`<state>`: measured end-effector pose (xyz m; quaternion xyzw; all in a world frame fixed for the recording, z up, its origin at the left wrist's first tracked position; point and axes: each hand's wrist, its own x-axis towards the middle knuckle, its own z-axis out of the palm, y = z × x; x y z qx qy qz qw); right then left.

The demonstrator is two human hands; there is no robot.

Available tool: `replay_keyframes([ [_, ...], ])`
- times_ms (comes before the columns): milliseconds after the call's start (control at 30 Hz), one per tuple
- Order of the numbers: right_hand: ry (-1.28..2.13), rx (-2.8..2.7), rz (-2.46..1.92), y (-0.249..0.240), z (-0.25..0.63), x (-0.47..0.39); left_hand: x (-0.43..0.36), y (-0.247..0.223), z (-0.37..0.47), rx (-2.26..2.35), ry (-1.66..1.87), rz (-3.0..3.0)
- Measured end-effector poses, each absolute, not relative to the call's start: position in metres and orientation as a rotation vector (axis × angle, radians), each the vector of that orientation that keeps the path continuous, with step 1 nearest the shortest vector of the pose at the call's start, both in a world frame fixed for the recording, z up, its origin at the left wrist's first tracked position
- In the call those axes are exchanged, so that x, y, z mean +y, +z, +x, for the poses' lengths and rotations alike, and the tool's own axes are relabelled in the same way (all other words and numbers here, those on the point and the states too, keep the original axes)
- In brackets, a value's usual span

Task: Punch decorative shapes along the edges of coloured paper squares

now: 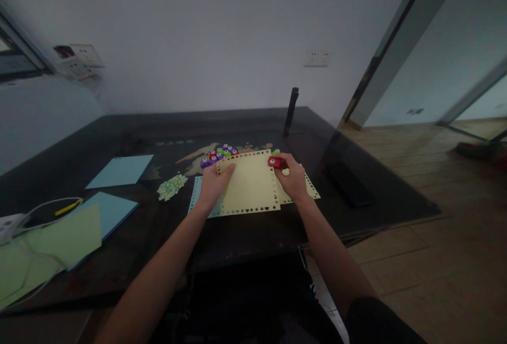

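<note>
Blue sheets lie on the counter, well left of the left grip; nearer it, paper bits. Just beyond that grip sit punches. The left grip pinches a yellow sheet by its left edge. At the sheet's far right corner, a red punch is clasped in the right grip. Right of it, a black slab.

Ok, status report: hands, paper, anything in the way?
Left hand holding yellow paper by its left side. Right hand gripping red punch at the paper's upper right edge. Punch cluster just beyond the paper, apparently not blocking.
</note>
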<state>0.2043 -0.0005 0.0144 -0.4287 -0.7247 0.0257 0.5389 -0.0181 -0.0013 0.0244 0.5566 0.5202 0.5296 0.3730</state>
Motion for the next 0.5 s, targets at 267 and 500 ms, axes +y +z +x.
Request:
replay_keyframes([
  [267, 0.079, -1.687, -0.979, 0.016, 0.206, -0.002, -0.002, 0.025, -0.016, 1.273, 1.349, 1.343],
  [500, 0.050, -1.583, -0.993, 0.013, 0.204, -0.002, -0.007, 0.026, -0.007, 1.218, 1.375, 1.264],
])
